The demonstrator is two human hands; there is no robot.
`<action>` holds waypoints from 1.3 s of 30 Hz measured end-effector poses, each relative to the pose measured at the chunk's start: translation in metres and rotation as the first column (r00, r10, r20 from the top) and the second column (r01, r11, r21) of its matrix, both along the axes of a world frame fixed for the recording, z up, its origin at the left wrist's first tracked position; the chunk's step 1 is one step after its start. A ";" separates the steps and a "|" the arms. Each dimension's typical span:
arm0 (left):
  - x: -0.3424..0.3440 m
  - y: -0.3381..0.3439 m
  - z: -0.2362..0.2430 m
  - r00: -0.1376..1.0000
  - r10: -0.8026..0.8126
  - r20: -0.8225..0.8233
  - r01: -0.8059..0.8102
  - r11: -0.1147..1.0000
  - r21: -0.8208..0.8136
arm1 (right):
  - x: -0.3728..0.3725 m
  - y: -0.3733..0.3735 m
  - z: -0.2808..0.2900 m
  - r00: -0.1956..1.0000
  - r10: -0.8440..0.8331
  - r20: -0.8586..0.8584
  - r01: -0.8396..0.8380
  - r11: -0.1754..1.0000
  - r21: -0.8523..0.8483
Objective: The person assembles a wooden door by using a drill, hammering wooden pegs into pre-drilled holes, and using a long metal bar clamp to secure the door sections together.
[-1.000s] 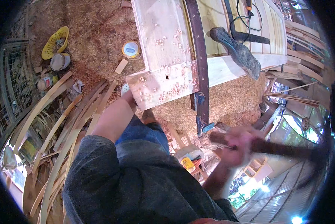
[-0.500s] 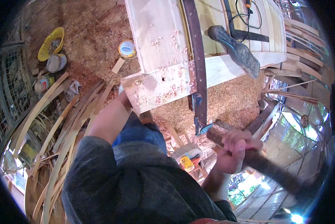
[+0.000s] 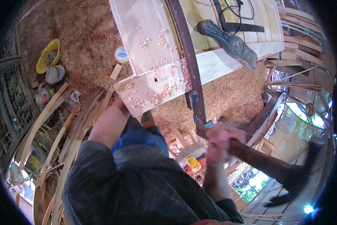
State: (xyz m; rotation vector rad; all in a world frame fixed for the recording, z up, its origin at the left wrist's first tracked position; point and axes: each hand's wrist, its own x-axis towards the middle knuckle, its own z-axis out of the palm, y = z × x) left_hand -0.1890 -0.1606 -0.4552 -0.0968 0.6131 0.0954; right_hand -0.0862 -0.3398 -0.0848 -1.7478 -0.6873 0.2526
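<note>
My left hand (image 3: 119, 102) is at the underside of a pale board corner (image 3: 138, 97) scattered with shavings, its fingers hidden. My right hand (image 3: 221, 140), blurred, grips the dark wooden handle (image 3: 247, 153) of a large tool with a curved dark head (image 3: 297, 180), out to the lower right. A long dark metal bar clamp (image 3: 194, 75), with blue fittings, crosses the boards near my right hand. A dark, worn carved piece (image 3: 232, 48) lies on the planked panel beyond it, near a dark metal square (image 3: 251, 28) and a black cord (image 3: 247, 15).
Curved wooden strips (image 3: 46, 123) and a wire mesh panel (image 3: 9, 97) are at left. A yellow basket (image 3: 44, 60), cans (image 3: 54, 75) and a tub (image 3: 121, 54) rest on the shaving-covered floor (image 3: 82, 30). Below are a chair (image 3: 177, 135) and yellow container (image 3: 194, 163); stacked timber (image 3: 299, 52) is at right.
My right hand has moved left with the tool, whose handle now slopes down to the right. The whole scene has shifted slightly leftward in view. My left hand stays at the board corner.
</note>
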 end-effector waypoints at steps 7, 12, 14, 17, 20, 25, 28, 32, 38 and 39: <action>0.005 0.011 -0.005 1.000 -0.019 0.007 0.018 0.999 0.040 | -0.017 -0.006 -0.042 0.886 -0.306 -0.348 -0.042 0.695 -0.718; -0.006 0.013 -0.006 1.000 0.004 -0.008 -0.004 0.999 0.040 | -0.012 0.019 0.015 0.966 -0.051 -0.252 0.049 0.999 -0.013; 0.006 0.014 -0.003 1.000 -0.022 0.011 0.021 0.999 0.044 | -0.019 -0.003 -0.033 0.975 -0.144 -0.168 0.144 0.989 -0.012; 0.011 0.017 -0.004 0.999 -0.034 0.011 0.034 0.998 0.051 | -0.016 -0.015 -0.074 0.984 -0.030 -0.174 -0.085 0.783 -0.616; 0.012 0.015 -0.006 0.999 -0.035 0.010 0.034 0.998 0.057 | -0.023 -0.002 -0.036 0.815 -0.371 -0.445 -0.114 0.650 -0.751; 0.002 0.017 -0.005 1.000 -0.020 -0.017 0.021 0.999 0.050 | -0.011 0.015 0.004 0.959 -0.004 -0.282 -0.024 0.995 -0.093; 0.012 0.016 -0.003 0.999 -0.045 -0.006 0.046 0.998 0.052 | -0.027 -0.008 -0.043 0.949 -0.106 -0.296 0.042 0.976 -0.216; 0.009 0.016 -0.005 0.999 -0.048 -0.011 0.049 0.997 0.064 | -0.025 -0.006 -0.070 0.936 -0.192 -0.294 -0.133 0.581 -0.803; 0.011 0.024 -0.004 0.999 -0.035 -0.009 0.036 0.997 0.067 | -0.023 -0.034 -0.079 0.879 -0.289 -0.380 -0.152 0.586 -0.796; 0.015 0.026 -0.005 0.999 -0.038 -0.004 0.038 0.997 0.073 | -0.023 -0.034 -0.074 0.880 -0.286 -0.378 -0.152 0.585 -0.797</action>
